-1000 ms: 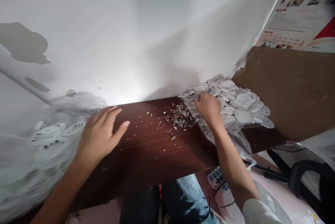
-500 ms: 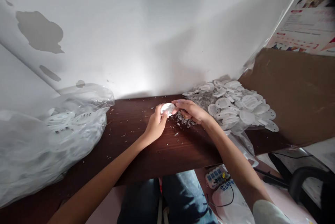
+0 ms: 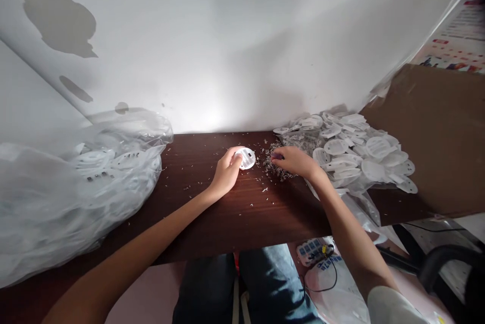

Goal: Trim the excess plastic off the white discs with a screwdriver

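Observation:
My left hand (image 3: 226,172) grips a white oval plastic disc (image 3: 248,159) at its left edge, thumb across its face. The disc has slots and a small dark rectangular spot near its upper right. To the right, my right hand (image 3: 293,160) reaches to a heap of tiny silvery pieces (image 3: 278,171) on the dark brown table (image 3: 212,223). Its fingers are curled together at the heap, and whatever lies between the fingertips is hidden.
A pile of similar white discs (image 3: 346,147) lies on plastic at the right, beside a brown cardboard panel (image 3: 435,137). A large clear bag (image 3: 76,202) with white parts fills the left side. Tiny bits are scattered over the table. A power strip (image 3: 312,251) lies below.
My right hand has left the disc and moved right and slightly down to the heap of tiny pieces. My left hand still holds the disc, now turned more toward me. The view has shifted slightly.

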The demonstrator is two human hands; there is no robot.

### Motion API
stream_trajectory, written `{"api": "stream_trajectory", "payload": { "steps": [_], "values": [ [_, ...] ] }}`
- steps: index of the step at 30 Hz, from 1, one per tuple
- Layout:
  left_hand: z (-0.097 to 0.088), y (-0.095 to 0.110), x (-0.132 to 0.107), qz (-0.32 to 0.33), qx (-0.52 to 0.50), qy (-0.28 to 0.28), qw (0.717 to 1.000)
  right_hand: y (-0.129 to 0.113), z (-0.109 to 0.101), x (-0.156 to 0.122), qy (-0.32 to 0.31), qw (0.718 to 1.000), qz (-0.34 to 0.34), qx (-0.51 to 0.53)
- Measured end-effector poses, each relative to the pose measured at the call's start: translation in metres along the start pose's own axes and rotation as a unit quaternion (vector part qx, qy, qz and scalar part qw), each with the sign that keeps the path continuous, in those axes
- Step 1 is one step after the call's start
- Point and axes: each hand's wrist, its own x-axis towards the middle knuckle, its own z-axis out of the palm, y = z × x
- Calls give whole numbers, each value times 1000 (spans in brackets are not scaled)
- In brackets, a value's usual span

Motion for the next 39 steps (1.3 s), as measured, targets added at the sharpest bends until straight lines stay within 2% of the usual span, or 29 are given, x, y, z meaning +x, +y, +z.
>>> {"api": "stream_trajectory", "payload": {
  "steps": [4, 9, 18, 22, 27, 33, 39],
  "values": [
    [-1, -1, -1, 13, 2, 12, 1000, 4, -6, 0, -7, 999, 6, 36],
    [-2, -2, -3, 22, 0, 21, 1000, -1, 1, 3, -55, 998, -20, 36],
    [-2, 6, -5, 19, 6, 19, 1000, -1, -5, 1, -11, 999, -17, 36],
    [-2, 6, -5, 25, 18, 16, 999, -6, 5, 4, -11, 999, -21, 43],
    [-2, 4, -4, 25, 17, 17, 999, -7, 13, 6, -26, 997, -60, 32],
    [-2, 4, -4, 35, 13, 9, 999, 4, -2, 3, 16, 999, -6, 44],
    [-2, 1, -3, 37, 15, 9, 999, 6, 3, 5, 31, 999, -6, 36]
  ]
}}
